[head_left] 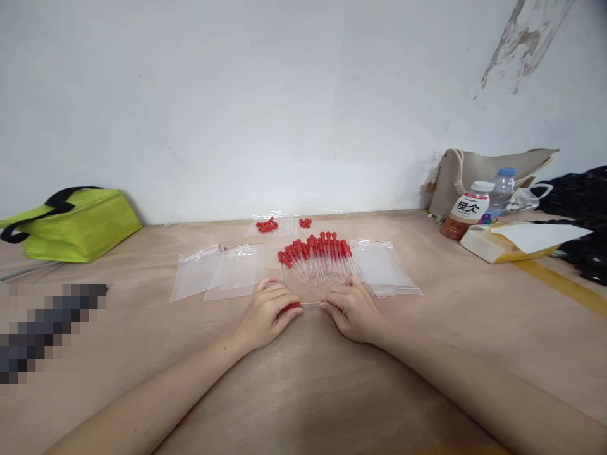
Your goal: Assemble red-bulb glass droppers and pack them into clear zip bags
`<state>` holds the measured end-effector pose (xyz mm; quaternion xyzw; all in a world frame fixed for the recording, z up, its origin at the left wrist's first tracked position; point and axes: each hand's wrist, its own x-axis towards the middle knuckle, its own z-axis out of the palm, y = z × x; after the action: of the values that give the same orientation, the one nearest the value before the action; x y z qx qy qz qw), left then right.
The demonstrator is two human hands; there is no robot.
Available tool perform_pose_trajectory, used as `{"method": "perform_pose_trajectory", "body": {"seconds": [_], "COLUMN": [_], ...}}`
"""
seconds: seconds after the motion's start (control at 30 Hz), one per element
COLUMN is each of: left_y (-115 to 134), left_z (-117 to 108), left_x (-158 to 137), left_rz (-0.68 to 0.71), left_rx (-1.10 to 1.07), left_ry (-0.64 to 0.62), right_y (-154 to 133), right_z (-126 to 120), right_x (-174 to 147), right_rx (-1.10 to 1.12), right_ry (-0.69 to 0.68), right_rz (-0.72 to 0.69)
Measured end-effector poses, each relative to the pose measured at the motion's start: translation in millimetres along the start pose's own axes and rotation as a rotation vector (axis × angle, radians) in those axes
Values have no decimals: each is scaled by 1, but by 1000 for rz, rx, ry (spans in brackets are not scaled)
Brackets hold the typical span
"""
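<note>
Between my two hands a glass dropper (310, 304) lies crosswise, its clear tube showing in the gap. My left hand (271, 311) is closed around the red rubber bulb (291, 306) at one end. The fingers of my right hand (351, 309) pinch the tube at the other end, and its tip is hidden by them. Just beyond my hands, a fan of several droppers (327, 256) rests on the table, red bulbs pointing away. Clear zip bags (234, 272) lie flat to the left of the fan, and another zip bag (384, 268) is on its right.
Against the wall sit loose red bulbs (267, 225) and clear tubes (287, 226) on plastic. A lime-green bag (80, 224) stands far left, near a pixelated dark object (52, 332). At right are a drink bottle (467, 212), a water bottle (501, 193), a beige bag (493, 164) and an envelope (493, 245).
</note>
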<state>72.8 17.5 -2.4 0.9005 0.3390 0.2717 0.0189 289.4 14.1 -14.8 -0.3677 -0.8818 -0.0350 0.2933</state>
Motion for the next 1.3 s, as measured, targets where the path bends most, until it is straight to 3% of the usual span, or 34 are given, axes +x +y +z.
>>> {"method": "perform_pose_trajectory", "body": {"seconds": [0.27,0.37,0.47,0.6,0.7,0.8,1.0,1.17,1.3], "left_y": [-6,-11,-8,1,-13,-43,-81,-91,-90], "left_z": [1,5,11,5,-13,-25,-4,10,10], "left_x": [2,5,10,17,30,52,89,95,80], "left_rz": [-43,-193,-411,-651,-781,-874,-955,-912,-779], "left_rx": [-123,-366,-747,-1118,-995,-776,-614,-443,-274], "left_ry": [-2,90,253,441,463,336,203,197,224], "right_y": [-7,-14,-22,-27,-24,-16,-2,3,5], "right_z": [4,5,8,10,6,2,-3,-1,1], "right_x": [4,6,8,9,8,5,-1,-1,0], "right_rx": [21,47,57,75,92,93,49,34,20], "right_ry": [10,68,128,127,108,124,112,91,87], "right_rz": [43,106,142,63,62,123,197,218,211]}}
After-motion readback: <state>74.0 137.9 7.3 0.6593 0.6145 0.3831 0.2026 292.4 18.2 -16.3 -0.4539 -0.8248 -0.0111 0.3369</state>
